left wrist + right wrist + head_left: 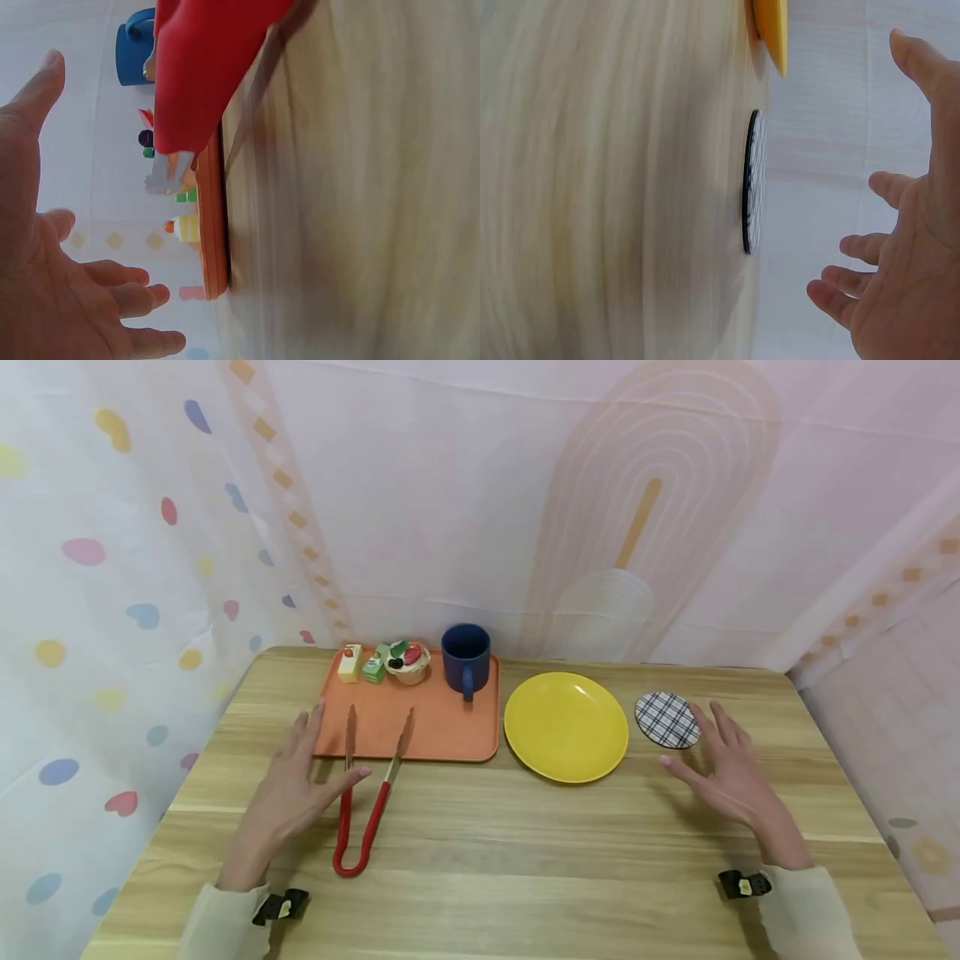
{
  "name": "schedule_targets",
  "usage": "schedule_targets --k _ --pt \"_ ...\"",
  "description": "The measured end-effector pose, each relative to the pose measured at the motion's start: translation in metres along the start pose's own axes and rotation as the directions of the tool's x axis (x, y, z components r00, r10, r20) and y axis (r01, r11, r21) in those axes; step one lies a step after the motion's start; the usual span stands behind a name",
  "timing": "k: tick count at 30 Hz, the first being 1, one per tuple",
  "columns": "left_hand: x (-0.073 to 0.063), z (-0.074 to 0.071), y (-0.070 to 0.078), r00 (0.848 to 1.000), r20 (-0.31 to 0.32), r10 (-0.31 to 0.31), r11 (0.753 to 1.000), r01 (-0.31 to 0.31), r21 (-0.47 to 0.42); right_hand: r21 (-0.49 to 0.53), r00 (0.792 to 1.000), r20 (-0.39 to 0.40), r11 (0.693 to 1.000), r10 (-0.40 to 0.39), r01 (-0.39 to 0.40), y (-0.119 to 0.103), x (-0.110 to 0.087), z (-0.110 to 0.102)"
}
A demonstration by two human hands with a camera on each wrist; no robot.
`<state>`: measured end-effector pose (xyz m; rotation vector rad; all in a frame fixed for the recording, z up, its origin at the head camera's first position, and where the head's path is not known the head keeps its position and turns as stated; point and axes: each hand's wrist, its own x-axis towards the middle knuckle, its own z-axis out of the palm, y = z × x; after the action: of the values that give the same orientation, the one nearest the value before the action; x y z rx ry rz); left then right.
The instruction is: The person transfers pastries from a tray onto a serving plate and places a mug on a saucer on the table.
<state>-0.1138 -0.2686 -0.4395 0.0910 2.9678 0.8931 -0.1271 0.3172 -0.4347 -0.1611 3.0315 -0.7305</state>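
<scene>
My left hand (288, 797) is held with fingers spread beside red-handled tongs (377, 814). Its thumb reaches across one arm of the tongs in the head view, and nothing is gripped. The tongs lie spread apart, tips over the orange tray (450, 731) and handle toward me; their red handle (214, 71) looms close in the left wrist view. My right hand (731, 781), fingers also spread, is near a round plaid coaster (666, 721). In the right wrist view that hand (915, 277) stands apart from the coaster (755, 184) and holds nothing.
Along the tray's back stand a yellow cake piece (349, 665), a green cake piece (375, 667), a fruit-topped cupcake (409, 667) and a blue mug (466, 662). A yellow plate (566, 727) sits between tray and coaster. A patterned curtain (450, 510) hangs behind the wooden table (510, 868).
</scene>
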Motion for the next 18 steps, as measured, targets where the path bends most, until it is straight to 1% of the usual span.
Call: schedule_targets --k 7,9,13,16,18 --pt "0.000 0.007 0.003 0.999 -0.040 -0.007 0.992 0.002 -0.123 0.075 1.000 0.007 0.997 -0.007 0.007 -0.008 0.004 0.004" --pt "0.000 0.009 0.005 0.999 -0.039 -0.024 0.990 0.018 -0.143 0.094 1.000 0.008 0.996 -0.012 0.011 -0.009 0.006 0.005" --pt "0.000 0.010 0.009 0.997 -0.026 -0.077 0.981 0.071 -0.181 0.123 1.000 0.012 0.992 -0.022 0.021 -0.012 0.008 0.007" --pt "-0.001 0.011 0.010 0.993 -0.041 -0.106 0.973 0.095 -0.211 0.142 0.999 0.020 0.989 -0.031 0.028 -0.014 0.010 0.009" --pt "-0.003 0.012 0.010 0.990 -0.067 -0.122 0.966 0.103 -0.236 0.156 0.999 0.026 0.987 -0.038 0.034 -0.016 0.010 0.010"
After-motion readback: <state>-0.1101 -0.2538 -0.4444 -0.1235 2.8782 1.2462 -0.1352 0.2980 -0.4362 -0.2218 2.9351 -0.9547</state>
